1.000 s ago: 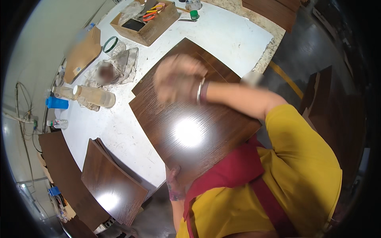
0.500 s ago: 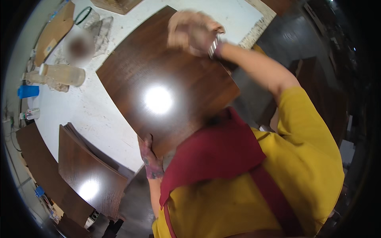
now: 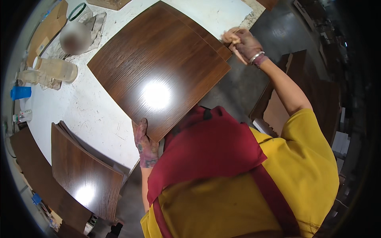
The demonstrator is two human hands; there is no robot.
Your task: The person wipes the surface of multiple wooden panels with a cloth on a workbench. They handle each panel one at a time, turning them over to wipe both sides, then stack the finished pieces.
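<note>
A dark brown wood-grain panel [image 3: 135, 59] lies in front of me on a white worktable, with a bright light glaring off its glossy face. Another brown board shows a little from beneath its right edge. My left hand [image 3: 147, 144] grips the panel's near left corner, thumb on top and fingers hidden below. Past the panel's far right edge, my right hand [image 3: 249, 47] is closed around a crumpled tan cloth [image 3: 232, 35]. Both hands look stained.
On the white table [image 3: 95, 115] stand a cloudy plastic jar [image 3: 59, 69], a glass jar [image 3: 79, 12] and a blue cup [image 3: 20, 93]. Several brown panels [image 3: 81, 166] are stacked at the lower left. More boards [image 3: 309, 87] stand at the right.
My right hand has swept with the cloth from the panel's far part to beyond its right edge. The left hand keeps its hold on the corner. The whole view has shifted slightly.
</note>
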